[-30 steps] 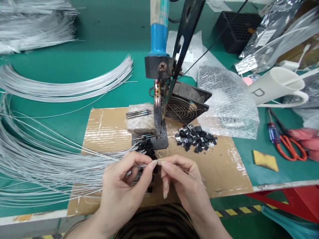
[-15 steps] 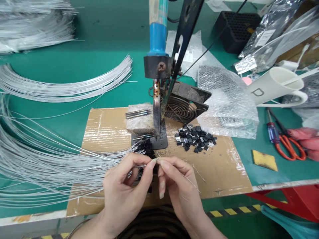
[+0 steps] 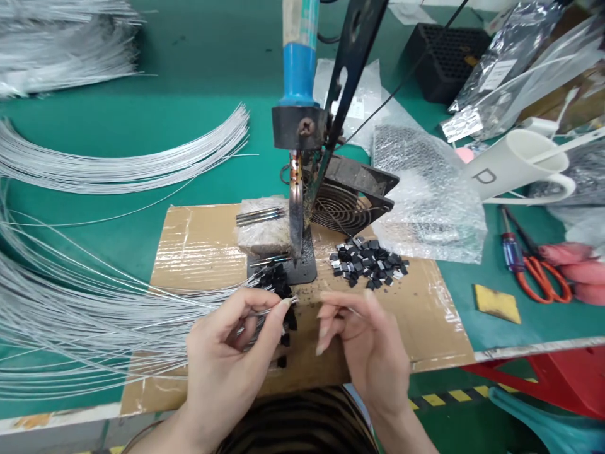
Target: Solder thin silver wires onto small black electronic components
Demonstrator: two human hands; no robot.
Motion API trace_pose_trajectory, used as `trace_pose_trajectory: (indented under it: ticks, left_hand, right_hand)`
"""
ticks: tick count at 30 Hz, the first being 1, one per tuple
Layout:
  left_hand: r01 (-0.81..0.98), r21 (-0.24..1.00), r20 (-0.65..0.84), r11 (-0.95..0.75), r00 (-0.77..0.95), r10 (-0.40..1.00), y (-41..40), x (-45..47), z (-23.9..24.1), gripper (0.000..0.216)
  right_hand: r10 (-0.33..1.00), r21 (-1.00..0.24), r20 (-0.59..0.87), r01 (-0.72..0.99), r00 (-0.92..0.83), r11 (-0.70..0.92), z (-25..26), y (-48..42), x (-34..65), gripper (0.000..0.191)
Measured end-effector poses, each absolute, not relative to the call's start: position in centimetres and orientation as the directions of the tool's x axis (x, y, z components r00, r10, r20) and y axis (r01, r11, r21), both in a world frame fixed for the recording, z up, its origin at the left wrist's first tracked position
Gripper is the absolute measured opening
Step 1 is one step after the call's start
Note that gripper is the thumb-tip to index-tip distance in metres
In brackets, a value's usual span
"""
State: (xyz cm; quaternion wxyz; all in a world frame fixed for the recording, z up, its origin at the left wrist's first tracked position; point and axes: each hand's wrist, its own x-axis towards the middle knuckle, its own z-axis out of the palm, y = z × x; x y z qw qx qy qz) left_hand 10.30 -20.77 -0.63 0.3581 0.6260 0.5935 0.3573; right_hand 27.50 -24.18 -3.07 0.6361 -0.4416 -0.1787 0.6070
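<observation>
Between thumb and forefinger of my left hand (image 3: 236, 353) is a thin grey wire (image 3: 292, 301), its short bare tip poking out to the right. My right hand (image 3: 368, 343) hovers apart from it on the right, fingers loosely curled and separated, with nothing visible in them. Behind my left hand lies a bundle of grey wires (image 3: 118, 315), with black connectors (image 3: 278, 280) on their right ends. A soldering iron (image 3: 299, 75) with a blue handle is clamped tip down just beyond. Small black connector pieces (image 3: 368, 261) lie heaped to the right.
A cardboard sheet (image 3: 189, 246) covers the work spot. By the iron stand a wrapped block (image 3: 262, 236) with metal rods and a small fan (image 3: 350, 202). Another wire bundle (image 3: 142, 170) lies left. Rightward are bubble wrap (image 3: 425, 195), a mug (image 3: 515, 164), scissors (image 3: 543, 280) and a yellow sponge (image 3: 497, 304).
My right hand has let go of the wire tip and moved right, its fingers parting. My left hand keeps its pinch on the wire, shifted slightly left.
</observation>
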Motion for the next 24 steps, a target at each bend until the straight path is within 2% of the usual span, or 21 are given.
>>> trace_pose_trajectory:
  ticks: [3, 4, 6, 9, 11, 16, 19, 22, 24]
  left_hand:
    - [0.483, 0.875, -0.009, 0.008, 0.001, 1.000, -20.5, 10.3, -0.2, 0.008]
    - [0.485, 0.874, -0.018, 0.024, -0.016, 1.000, -20.4, 10.3, -0.1, 0.007]
    - [0.494, 0.869, -0.022, 0.038, -0.039, 0.999, -20.3, 10.3, 0.0, 0.006]
    - [0.516, 0.857, -0.002, 0.003, -0.001, 1.000, -20.1, 10.1, 0.0, 0.005]
    - [0.516, 0.856, 0.004, -0.015, 0.024, 1.000, -20.1, 10.2, 0.0, 0.004]
    - [0.474, 0.878, -0.055, 0.066, -0.037, 0.998, -20.3, 10.9, 0.5, 0.004]
    - [0.460, 0.884, -0.071, 0.081, -0.040, 0.997, -20.5, 11.2, 0.7, 0.006]
    - [0.477, 0.877, -0.055, 0.055, -0.015, 0.998, -20.4, 10.8, 0.4, 0.007]
    - [0.494, 0.869, -0.034, 0.018, 0.024, 0.999, -20.4, 10.4, 0.0, 0.007]
  right_hand:
    - [0.898, -0.912, -0.208, -0.410, 0.388, -0.035, -3.3, -24.8, 30.7, 0.059]
    - [0.866, -0.948, -0.177, -0.318, 0.467, -0.022, -3.3, -25.0, 31.8, 0.059]
    - [0.801, -0.995, -0.098, -0.075, 0.590, -0.066, -3.3, -25.4, 33.4, 0.045]
    - [0.765, -0.941, 0.038, 0.282, 0.643, -0.190, -3.5, -25.6, 34.6, 0.020]
    - [0.785, -0.872, 0.091, 0.430, 0.613, -0.234, -3.7, -25.5, 34.7, 0.015]
    - [0.841, -0.646, 0.184, 0.708, 0.508, -0.286, -4.1, -24.6, 34.0, 0.019]
    - [0.880, -0.530, 0.219, 0.808, 0.422, -0.257, -4.1, -24.2, 33.9, 0.015]
    - [0.902, -0.504, 0.235, 0.839, 0.363, -0.206, -3.8, -24.4, 34.2, 0.011]
    - [0.903, -0.553, 0.226, 0.811, 0.366, -0.190, -3.5, -24.7, 34.3, 0.008]
